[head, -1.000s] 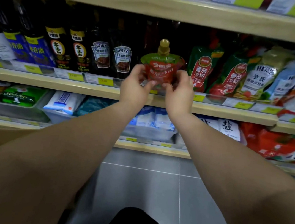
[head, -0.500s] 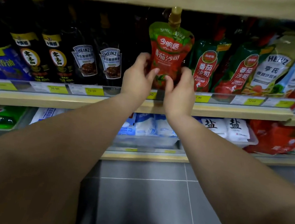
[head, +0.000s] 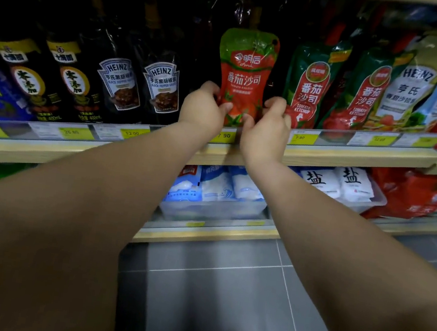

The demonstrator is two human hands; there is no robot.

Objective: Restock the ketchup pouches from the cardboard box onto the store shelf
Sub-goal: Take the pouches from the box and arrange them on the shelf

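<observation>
A red ketchup pouch (head: 246,78) with a green top stands upright on the wooden store shelf (head: 350,159), inside the shelf opening. My left hand (head: 203,110) grips its lower left corner and my right hand (head: 265,124) grips its lower right corner. The pouch's spout is lost in the dark under the upper shelf. To its right stand two green-and-red ketchup pouches (head: 310,88). The cardboard box is out of view.
Dark Heinz sauce bottles (head: 117,85) and soy bottles fill the shelf left of the pouch. Heinz salad dressing pouches (head: 411,90) lean at the right. Salt bags (head: 336,180) lie in a tray on the shelf below. Grey floor tiles (head: 210,288) lie beneath.
Both hands have pushed the pouch deeper into the shelf and lowered it until it stands on the shelf board. The view has come closer to the shelf.
</observation>
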